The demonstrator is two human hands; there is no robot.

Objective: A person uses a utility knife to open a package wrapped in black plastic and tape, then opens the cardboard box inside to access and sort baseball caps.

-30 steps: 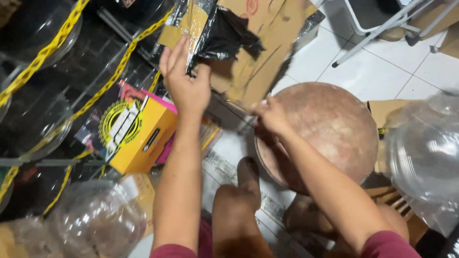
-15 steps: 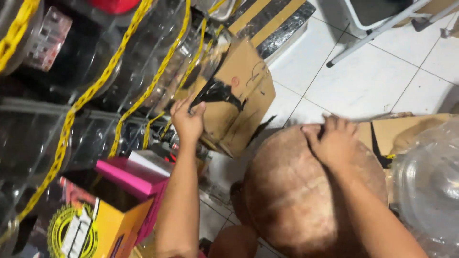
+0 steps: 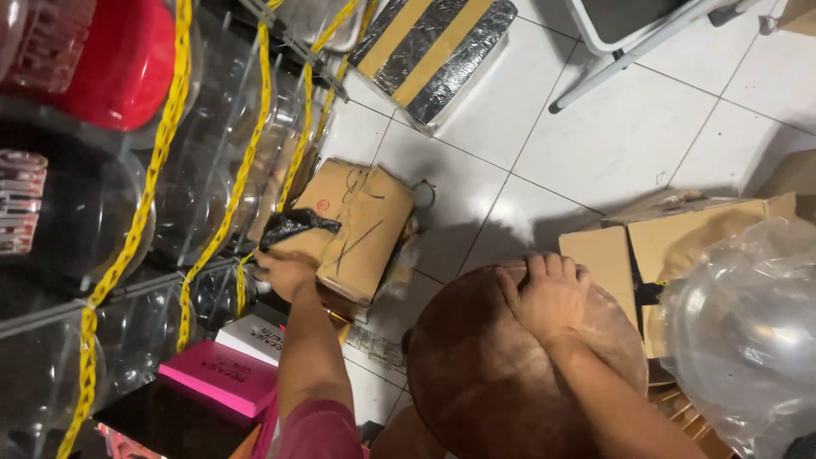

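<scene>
The fingertips of the left hand (image 3: 285, 270) were hidden behind the cardboard box (image 3: 353, 228), the round wooden stool (image 3: 476, 374) was cut off by the bottom edge, and the clear plastic bag (image 3: 748, 331) by the right.

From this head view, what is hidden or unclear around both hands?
- Left hand: its fingertips are hidden against the cardboard box and black plastic, so the grip is unclear.
- Round brown top: its base is cut off by the bottom edge; the right hand covers part of it.
- Clear bag: contents unreadable.
</scene>
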